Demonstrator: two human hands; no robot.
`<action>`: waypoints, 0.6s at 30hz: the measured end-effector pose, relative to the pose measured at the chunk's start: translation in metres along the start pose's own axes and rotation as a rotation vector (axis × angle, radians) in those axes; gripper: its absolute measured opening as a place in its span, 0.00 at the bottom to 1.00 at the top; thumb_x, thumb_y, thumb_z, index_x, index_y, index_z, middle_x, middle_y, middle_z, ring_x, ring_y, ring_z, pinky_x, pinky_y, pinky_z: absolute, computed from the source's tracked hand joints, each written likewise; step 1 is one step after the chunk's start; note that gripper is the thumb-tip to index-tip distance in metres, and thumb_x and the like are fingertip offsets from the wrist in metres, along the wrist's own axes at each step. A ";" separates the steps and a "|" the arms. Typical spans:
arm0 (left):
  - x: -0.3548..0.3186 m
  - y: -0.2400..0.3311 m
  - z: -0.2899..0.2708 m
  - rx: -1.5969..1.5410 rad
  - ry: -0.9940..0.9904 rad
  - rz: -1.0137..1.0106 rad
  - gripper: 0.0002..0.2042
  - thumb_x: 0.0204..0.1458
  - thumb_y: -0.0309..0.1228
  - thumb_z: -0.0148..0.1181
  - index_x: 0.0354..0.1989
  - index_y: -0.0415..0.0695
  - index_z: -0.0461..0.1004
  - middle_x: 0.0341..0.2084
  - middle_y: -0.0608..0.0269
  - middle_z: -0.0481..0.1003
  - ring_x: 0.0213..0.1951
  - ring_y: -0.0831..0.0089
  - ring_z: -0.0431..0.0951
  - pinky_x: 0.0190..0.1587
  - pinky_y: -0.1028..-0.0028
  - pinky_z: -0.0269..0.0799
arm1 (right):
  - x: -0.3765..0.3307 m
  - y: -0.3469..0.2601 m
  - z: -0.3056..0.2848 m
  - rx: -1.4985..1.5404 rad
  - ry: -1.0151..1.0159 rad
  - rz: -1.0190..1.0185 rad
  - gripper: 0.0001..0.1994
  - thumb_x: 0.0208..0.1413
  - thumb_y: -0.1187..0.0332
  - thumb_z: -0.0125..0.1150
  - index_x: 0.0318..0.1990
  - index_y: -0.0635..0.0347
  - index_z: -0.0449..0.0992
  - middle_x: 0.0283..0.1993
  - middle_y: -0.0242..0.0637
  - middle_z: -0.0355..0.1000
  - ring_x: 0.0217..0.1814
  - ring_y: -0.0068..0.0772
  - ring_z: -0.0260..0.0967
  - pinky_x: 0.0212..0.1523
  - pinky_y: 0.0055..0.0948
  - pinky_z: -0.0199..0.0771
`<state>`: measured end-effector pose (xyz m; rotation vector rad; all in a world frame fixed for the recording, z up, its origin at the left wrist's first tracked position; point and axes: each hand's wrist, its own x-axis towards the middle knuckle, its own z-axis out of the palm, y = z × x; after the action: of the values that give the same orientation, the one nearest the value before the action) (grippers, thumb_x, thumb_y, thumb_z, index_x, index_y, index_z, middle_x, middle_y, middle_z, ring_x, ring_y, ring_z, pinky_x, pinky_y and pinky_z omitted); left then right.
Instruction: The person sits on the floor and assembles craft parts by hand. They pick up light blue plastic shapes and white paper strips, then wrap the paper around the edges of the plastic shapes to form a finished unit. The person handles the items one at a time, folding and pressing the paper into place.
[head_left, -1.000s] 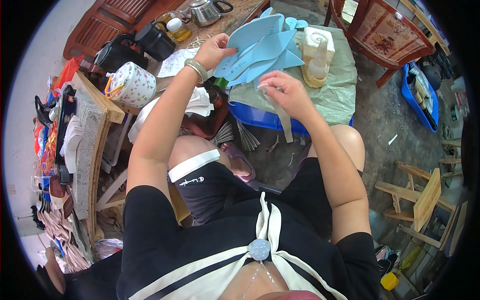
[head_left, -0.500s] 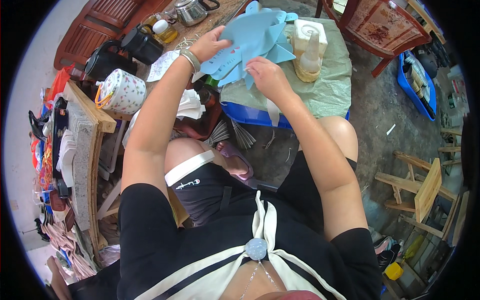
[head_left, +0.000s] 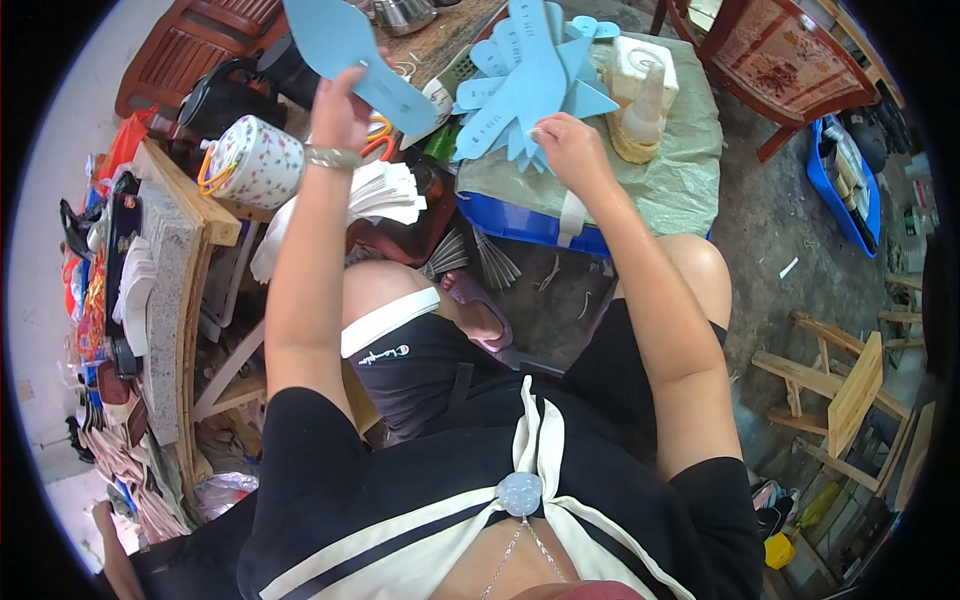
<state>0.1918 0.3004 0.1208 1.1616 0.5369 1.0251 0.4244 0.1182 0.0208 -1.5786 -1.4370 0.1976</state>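
In my left hand (head_left: 340, 115) is a pale blue insole-shaped piece (head_left: 330, 40), raised at the far left over the wooden table. The fingers close on its narrower part, while the broad end points away. My right hand (head_left: 575, 155) is closed in a pinch at the near edge of a fanned pile of blue insole-shaped pieces (head_left: 540, 80); what its fingertips grip is partly hidden. Several pieces overlap at different angles and carry small printed marks. Beneath them lies a pale green cloth cover (head_left: 680, 170) over a blue bin (head_left: 590, 238).
A white block (head_left: 640, 60) and a translucent bottle (head_left: 650, 110) in a yellowish holder stand right of the pile. Left are a flowered canister (head_left: 255, 165), orange-handled scissors (head_left: 380, 135) and stacked white strips (head_left: 385, 190). A carved chair (head_left: 770, 60) stands far right.
My left hand has moved left and towards me, lifting one blue piece away from the pile. My right hand has shifted slightly right and remains at the pile's near edge.
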 end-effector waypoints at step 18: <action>-0.157 -0.033 0.058 -0.400 0.169 -0.214 0.15 0.56 0.28 0.56 0.51 0.40 0.66 0.42 0.60 0.74 0.46 0.61 0.77 0.51 0.61 0.73 | -0.090 -0.088 -0.061 0.857 -0.681 0.671 0.10 0.56 0.69 0.60 0.41 0.65 0.80 0.50 0.39 0.75 0.44 0.22 0.72 0.44 0.22 0.70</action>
<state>0.1767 0.1342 0.0877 0.6540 0.5460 0.9932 0.3780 -0.0024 0.0747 -1.2104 -0.9701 1.6357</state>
